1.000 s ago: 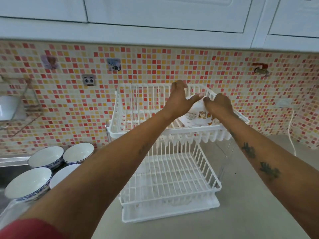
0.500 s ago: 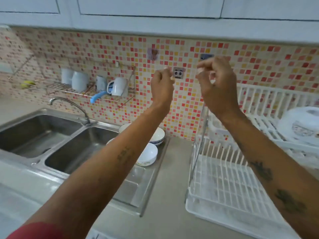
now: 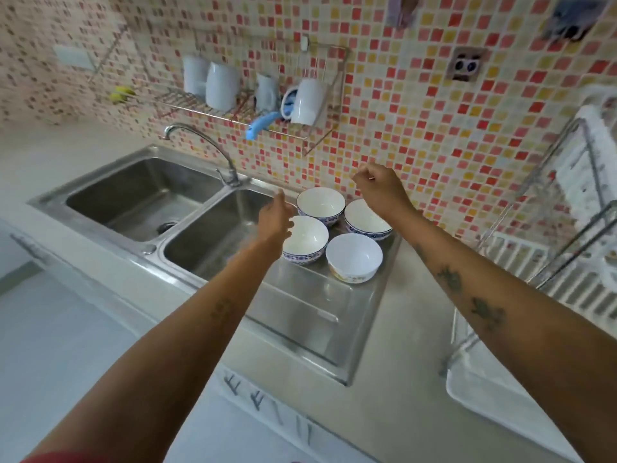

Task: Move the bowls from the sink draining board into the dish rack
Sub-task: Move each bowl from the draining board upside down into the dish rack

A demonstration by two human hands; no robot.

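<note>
Several white bowls stand upright on the steel draining board [image 3: 310, 315]: a blue-rimmed one at the back [image 3: 320, 203], another at the back right [image 3: 362, 220], one at the front left [image 3: 307, 240] and a plain white one with a printed base at the front right [image 3: 354, 257]. My left hand [image 3: 273, 222] hovers at the left edge of the front-left bowl, fingers apart, holding nothing. My right hand [image 3: 380, 188] is above the back-right bowl, fingers loosely curled, empty. The white dish rack [image 3: 574, 248] stands at the right edge, only partly in view.
A double steel sink [image 3: 213, 235] with a curved tap [image 3: 207, 145] lies left of the board. A wire wall shelf [image 3: 233, 111] holds white cups and a blue-handled item. The grey counter [image 3: 410, 345] separates board and rack. A wall socket [image 3: 465, 65] sits above.
Both hands let go of the bowl set in the rack's upper tier, swung left and came down over the bowls on the draining board. The view turned from the rack to the sink.
</note>
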